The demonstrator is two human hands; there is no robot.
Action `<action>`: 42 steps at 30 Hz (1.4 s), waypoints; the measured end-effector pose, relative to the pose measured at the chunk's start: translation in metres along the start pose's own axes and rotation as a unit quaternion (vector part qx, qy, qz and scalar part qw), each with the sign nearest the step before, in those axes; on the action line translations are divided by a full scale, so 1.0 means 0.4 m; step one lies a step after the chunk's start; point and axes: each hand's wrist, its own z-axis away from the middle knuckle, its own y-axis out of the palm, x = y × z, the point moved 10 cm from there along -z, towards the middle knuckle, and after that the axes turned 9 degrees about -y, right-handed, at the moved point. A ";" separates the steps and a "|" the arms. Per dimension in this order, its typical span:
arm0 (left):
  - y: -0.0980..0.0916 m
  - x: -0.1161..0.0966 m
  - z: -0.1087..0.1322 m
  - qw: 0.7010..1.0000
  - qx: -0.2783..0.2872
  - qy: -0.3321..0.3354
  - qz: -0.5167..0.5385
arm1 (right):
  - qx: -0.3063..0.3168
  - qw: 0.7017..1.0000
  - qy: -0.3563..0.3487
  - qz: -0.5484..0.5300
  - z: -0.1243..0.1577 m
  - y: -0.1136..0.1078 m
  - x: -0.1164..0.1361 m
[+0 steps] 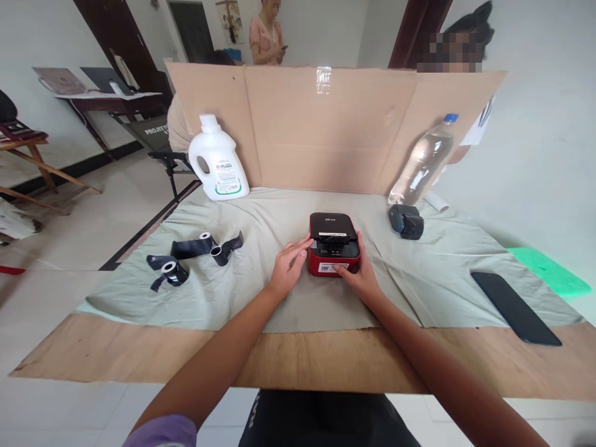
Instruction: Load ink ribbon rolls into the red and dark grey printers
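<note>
A: Where to locate the main object?

B: Note the red-and-black device, near the middle of the tabletop, upon a pale green cloth. Bears a white label on the red front and a narrow white strip on the dark top.

A: How to describe the left grip?

B: Rests loosely against the left front corner of the device — fingers nearly straight, tips touching the side, closed around nothing.

A: And the right grip?

B: Has hold of the right front corner, with thumb pressed to the label and fingers along the right side, partly hidden.

A: What to observe at left?

B: See three dark rolls, with loose strips trailing over the cloth. Behind these, find a white jug before the cardboard screen.

A: And at right?

B: Find a black gadget just in front of a clear bottle with a blue cap. Nearer, observe a dark phone — lying across the cloth's near edge — and, beyond it, a flat green item.
</note>
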 end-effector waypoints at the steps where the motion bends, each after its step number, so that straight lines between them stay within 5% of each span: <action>1: 0.001 0.001 0.001 1.000 0.001 -0.002 0.003 | 0.000 1.000 0.004 -0.002 0.001 -0.001 -0.004; 12: 0.002 -0.003 0.002 1.000 -0.001 -0.004 0.023 | 0.001 1.000 -0.006 0.002 0.003 -0.007 -0.001; 20: 0.000 -0.001 0.000 0.999 -0.003 -0.004 0.040 | -0.049 0.984 -0.120 0.120 -0.086 -0.107 0.120; 24: -0.001 0.001 -0.001 0.999 -0.008 -0.007 0.040 | 0.144 0.951 -0.053 0.268 -0.227 -0.018 0.104; 28: -0.001 0.003 -0.002 0.999 -0.004 -0.010 0.036 | 0.396 0.834 0.026 0.383 -0.280 0.117 0.034; 31: -0.002 0.001 -0.002 0.999 -0.003 -0.011 0.031 | 0.459 0.765 0.110 0.438 -0.286 0.156 -0.010; 33: -0.001 -0.001 -0.002 1.000 -0.002 -0.011 0.029 | 0.455 0.750 0.141 0.458 -0.292 0.169 -0.017; 39: -0.002 -0.001 -0.004 0.999 0.002 -0.018 0.039 | 0.419 0.787 0.125 0.436 -0.300 0.143 0.050; 42: -0.001 -0.001 -0.005 0.999 0.007 -0.020 0.043 | 0.378 0.850 0.092 0.355 -0.306 0.114 0.140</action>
